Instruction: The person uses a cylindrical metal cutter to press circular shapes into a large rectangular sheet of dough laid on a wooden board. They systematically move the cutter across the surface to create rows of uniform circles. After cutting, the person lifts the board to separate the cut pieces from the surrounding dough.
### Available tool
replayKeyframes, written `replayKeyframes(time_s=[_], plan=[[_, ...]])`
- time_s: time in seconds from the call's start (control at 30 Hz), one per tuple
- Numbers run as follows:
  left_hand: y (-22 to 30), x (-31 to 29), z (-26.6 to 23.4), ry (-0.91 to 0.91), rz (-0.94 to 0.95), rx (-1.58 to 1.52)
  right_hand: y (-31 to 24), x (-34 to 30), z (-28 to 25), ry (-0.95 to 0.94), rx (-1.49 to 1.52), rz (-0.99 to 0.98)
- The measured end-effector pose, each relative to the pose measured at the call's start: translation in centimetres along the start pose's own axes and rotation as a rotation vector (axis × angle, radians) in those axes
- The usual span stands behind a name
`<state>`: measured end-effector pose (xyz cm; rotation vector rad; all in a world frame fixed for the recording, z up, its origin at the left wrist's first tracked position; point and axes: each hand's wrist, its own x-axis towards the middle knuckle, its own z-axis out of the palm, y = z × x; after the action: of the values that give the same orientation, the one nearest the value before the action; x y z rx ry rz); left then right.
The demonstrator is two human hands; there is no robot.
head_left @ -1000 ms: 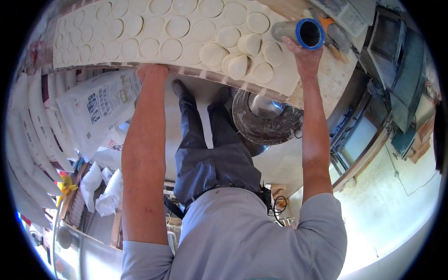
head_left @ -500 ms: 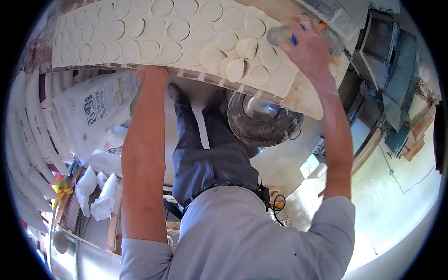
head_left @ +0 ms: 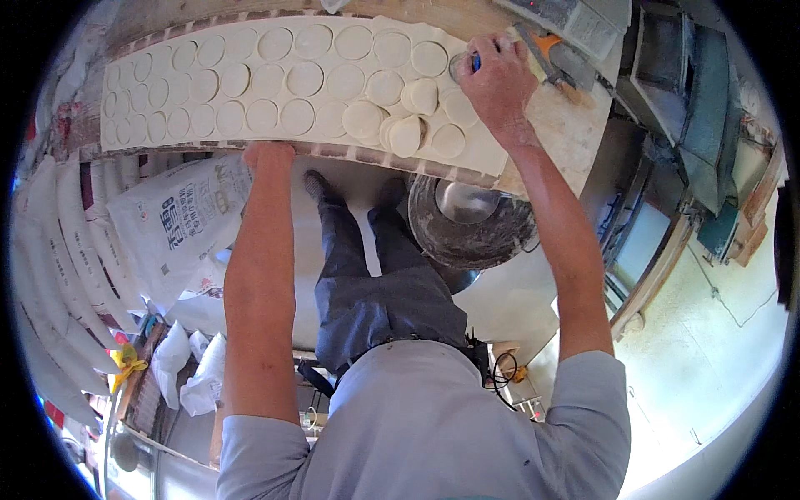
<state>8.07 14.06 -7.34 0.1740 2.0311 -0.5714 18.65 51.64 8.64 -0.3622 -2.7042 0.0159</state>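
A long sheet of pale dough (head_left: 275,52) covers the table, marked with rows of cut circles. Several loose dough rounds (head_left: 406,136) lie overlapped near its right end. At that end my right hand (head_left: 502,90) is closed around a round dough cutter (head_left: 455,68), a blue part showing by the fingers; the cutter is on the sheet, mostly hidden under the hand. My left hand (head_left: 269,155) is a closed fist at the table's near edge, left of the middle. Its fingers are turned away, so whether it grips anything is hidden.
A scraper with an orange handle (head_left: 546,43) and a brush-like tool (head_left: 575,92) lie at the table's right end, near a clear plastic box (head_left: 583,29). Below stands a dark round tub (head_left: 471,237) with a metal bowl. White sacks (head_left: 179,221) are stacked at left.
My right hand has come left and down with the cutter, from above the sheet's end onto the dough. My left fist keeps its place at the edge. The whole view has shifted slightly.
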Motion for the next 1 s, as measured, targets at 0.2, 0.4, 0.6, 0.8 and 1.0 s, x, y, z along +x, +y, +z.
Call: replayKeyframes(time_s=[0.2,0.4,0.6,0.8,1.0], plan=[[0.2,0.3,0.1,0.119,-0.067,-0.046,1.7,-5.0,2.8,0.099,0.833,0.465],[0.2,-1.1,0.1,0.097,-0.034,0.081,2.6,-5.4,2.9,-0.026,0.682,0.330],[-0.1,-0.3,0.5,0.141,-0.018,0.083,2.9,-4.4,1.3,0.011,0.843,0.371],[-0.8,-0.3,1.7,0.261,-0.012,0.109,4.6,-8.1,-4.9,0.042,0.960,0.458],[-0.3,0.1,1.9,0.305,-0.020,0.094,5.1,-18.2,-6.5,-0.296,0.931,0.547]])
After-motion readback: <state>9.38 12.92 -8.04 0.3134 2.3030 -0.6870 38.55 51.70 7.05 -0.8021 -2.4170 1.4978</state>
